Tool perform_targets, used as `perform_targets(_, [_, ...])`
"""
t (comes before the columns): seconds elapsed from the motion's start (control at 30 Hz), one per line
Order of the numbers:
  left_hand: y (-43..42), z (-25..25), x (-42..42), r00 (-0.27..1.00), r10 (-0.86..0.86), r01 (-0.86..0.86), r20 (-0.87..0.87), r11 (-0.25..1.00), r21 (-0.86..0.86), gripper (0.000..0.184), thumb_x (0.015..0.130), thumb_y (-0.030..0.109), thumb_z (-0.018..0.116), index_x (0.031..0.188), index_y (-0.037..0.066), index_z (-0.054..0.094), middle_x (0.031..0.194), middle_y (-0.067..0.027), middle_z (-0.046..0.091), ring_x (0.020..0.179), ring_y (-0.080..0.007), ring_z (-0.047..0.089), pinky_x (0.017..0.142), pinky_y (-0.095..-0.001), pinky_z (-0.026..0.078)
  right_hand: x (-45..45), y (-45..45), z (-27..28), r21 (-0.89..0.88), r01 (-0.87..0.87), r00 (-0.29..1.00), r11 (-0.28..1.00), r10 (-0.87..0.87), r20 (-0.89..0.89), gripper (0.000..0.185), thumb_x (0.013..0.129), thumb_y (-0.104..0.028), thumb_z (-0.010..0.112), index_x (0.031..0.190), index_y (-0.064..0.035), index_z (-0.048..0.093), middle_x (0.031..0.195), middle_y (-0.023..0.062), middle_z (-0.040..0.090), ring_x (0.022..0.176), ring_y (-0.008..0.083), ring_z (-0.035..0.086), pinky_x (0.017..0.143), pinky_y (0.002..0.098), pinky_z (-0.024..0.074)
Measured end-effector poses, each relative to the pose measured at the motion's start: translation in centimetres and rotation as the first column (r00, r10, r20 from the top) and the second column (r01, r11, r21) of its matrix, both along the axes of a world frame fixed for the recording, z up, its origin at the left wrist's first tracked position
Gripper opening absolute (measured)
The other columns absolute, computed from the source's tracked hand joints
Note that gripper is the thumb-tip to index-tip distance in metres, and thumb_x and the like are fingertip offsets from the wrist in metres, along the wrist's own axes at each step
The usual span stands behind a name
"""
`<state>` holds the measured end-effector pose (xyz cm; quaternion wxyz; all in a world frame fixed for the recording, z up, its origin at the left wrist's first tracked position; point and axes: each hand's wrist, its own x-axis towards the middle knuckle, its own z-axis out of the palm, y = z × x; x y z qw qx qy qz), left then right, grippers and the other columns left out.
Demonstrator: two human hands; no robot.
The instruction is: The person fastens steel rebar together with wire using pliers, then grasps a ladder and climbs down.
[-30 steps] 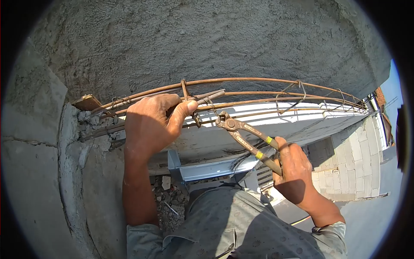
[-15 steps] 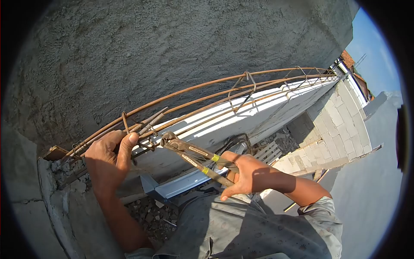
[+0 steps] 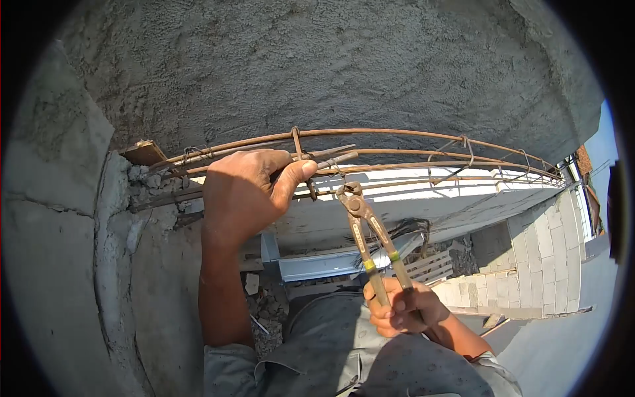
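My left hand point(image 3: 241, 188) is closed over the steel rebar point(image 3: 383, 164), its thumb lying beside an upright stirrup point(image 3: 297, 144). In my right hand point(image 3: 405, 308) are the handles of a pair of pincers point(image 3: 368, 231), which have yellow-green bands. Their jaws point up at the lower bars, close to a thin tie wire point(image 3: 337, 171) hanging there. Whether the jaws bite on the wire, I cannot tell. My left fingertips are hidden behind the bars.
A rough grey wall point(image 3: 317, 73) rises behind the rebar cage. Below it runs a white block wall point(image 3: 450, 205). Rubble point(image 3: 268, 324), a metal channel point(image 3: 317, 266), a dark wire bundle point(image 3: 413, 228) and a slatted pallet point(image 3: 426, 268) lie lower down.
The view has turned, so the cage looks more level. My right hand has swung down and the pincers stand steeper, handles downward. My left hand keeps its hold on the rebar.
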<state>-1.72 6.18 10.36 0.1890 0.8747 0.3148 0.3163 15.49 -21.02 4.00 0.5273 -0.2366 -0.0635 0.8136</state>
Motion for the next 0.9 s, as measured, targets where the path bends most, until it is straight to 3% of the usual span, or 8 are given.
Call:
perform_targets(0.03, [0.3, -0.5, 0.1, 0.999, -0.009, 0.008, 0.031, 0.999, 0.044, 0.040, 0.089, 0.046, 0.069, 0.080, 0.009, 0.079, 0.061, -0.0084, 0.066, 0.054, -0.0249, 0.064, 0.053, -0.0368, 0.048, -0.8, 0.5, -1.3, 0.048, -0.002, 0.986, 0.999, 0.010, -0.168, 0.058, 0.087, -0.018, 0.066, 0.135, 0.0057, 0.045, 0.088, 0.0084, 0.059, 0.072, 0.0154, 0.056, 0.063, 0.0302, 0.0452])
perform_targets(0.3, [0.4, -0.9, 0.2, 1.000, -0.018, 0.017, 0.016, 0.998, 0.055, 0.040, 0.090, 0.043, 0.069, 0.086, 0.005, 0.078, 0.060, -0.0100, 0.063, 0.054, -0.0250, 0.062, 0.053, -0.0374, 0.046, 3.2, 2.2, 3.6, -0.238, -0.033, 0.356, 0.971, 0.234, 0.905, 0.040, 0.083, -0.018, 0.083, 0.111, 0.0050, 0.066, 0.088, 0.0091, 0.070, 0.073, 0.0138, 0.066, 0.067, 0.0268, 0.0537])
perform_targets(0.4, [0.5, -1.0, 0.2, 0.997, -0.039, 0.033, 0.062, 0.996, 0.088, 0.042, 0.091, 0.044, 0.068, 0.083, 0.005, 0.077, 0.060, -0.0102, 0.062, 0.054, -0.0256, 0.061, 0.053, -0.0381, 0.046, 3.4, 2.2, 1.9, -0.183, -0.192, 0.576, 0.964, 0.262, 0.774, 0.038, 0.082, -0.020, 0.084, 0.103, 0.0055, 0.065, 0.083, 0.0098, 0.068, 0.071, 0.0167, 0.066, 0.062, 0.0307, 0.0540])
perform_targets(0.47, [0.2, -0.7, 0.1, 0.998, -0.039, 0.035, 0.052, 0.997, 0.069, 0.043, 0.091, 0.045, 0.068, 0.080, 0.004, 0.076, 0.060, -0.0101, 0.062, 0.054, -0.0261, 0.061, 0.053, -0.0386, 0.046, 1.5, 1.1, -4.5, 0.202, -0.208, 0.952, 0.957, 0.246, -0.184, 0.041, 0.077, -0.010, 0.085, 0.105, 0.0078, 0.061, 0.078, 0.0116, 0.065, 0.064, 0.0241, 0.066, 0.056, 0.0343, 0.0522])
perform_targets(0.57, [0.4, -1.2, 0.1, 0.995, -0.021, 0.010, 0.093, 0.993, 0.117, 0.045, 0.091, 0.046, 0.068, 0.076, 0.004, 0.074, 0.060, -0.0098, 0.062, 0.055, -0.0268, 0.061, 0.053, -0.0388, 0.045, 1.2, 2.5, -1.8, 0.046, -0.310, 0.922, 0.950, 0.289, 0.257, 0.052, 0.076, -0.009, 0.084, 0.115, 0.0063, 0.053, 0.076, 0.0097, 0.064, 0.062, 0.0237, 0.065, 0.055, 0.0337, 0.0523])
perform_targets(0.7, [0.3, -1.2, 0.3, 0.995, -0.015, 0.002, 0.100, 0.992, 0.128, 0.043, 0.090, 0.045, 0.069, 0.077, 0.004, 0.075, 0.061, -0.0099, 0.063, 0.055, -0.0270, 0.062, 0.054, -0.0380, 0.046, 2.0, 2.2, 5.5, -0.087, -0.080, 0.166, 0.993, 0.100, 0.981, 0.068, 0.069, -0.014, 0.083, 0.125, 0.0003, 0.046, 0.081, 0.0111, 0.064, 0.067, 0.0242, 0.066, 0.062, 0.0392, 0.0540])
perform_targets(0.73, [0.2, -1.0, 0.2, 0.996, -0.016, 0.005, 0.082, 0.992, 0.126, 0.042, 0.090, 0.044, 0.069, 0.078, 0.005, 0.076, 0.061, -0.0099, 0.063, 0.056, -0.0266, 0.062, 0.054, -0.0376, 0.046, 2.2, 1.7, 5.6, -0.039, -0.121, -0.198, 0.992, 0.014, 0.980, 0.067, 0.071, -0.013, 0.080, 0.128, -0.0011, 0.047, 0.084, 0.0131, 0.065, 0.070, 0.0272, 0.068, 0.065, 0.0420, 0.0541])
perform_targets(0.9, [0.2, -1.3, 0.4, 0.994, -0.015, 0.006, 0.106, 0.997, 0.081, 0.037, 0.089, 0.041, 0.071, 0.084, 0.006, 0.078, 0.063, -0.0097, 0.065, 0.056, -0.0247, 0.063, 0.053, -0.0369, 0.047, 1.3, 1.1, 3.7, 0.121, -0.114, -0.611, 0.986, -0.165, 0.774, 0.060, 0.083, -0.016, 0.072, 0.136, -0.0021, 0.047, 0.088, 0.0205, 0.060, 0.079, 0.0409, 0.061, 0.071, 0.0451, 0.0517])
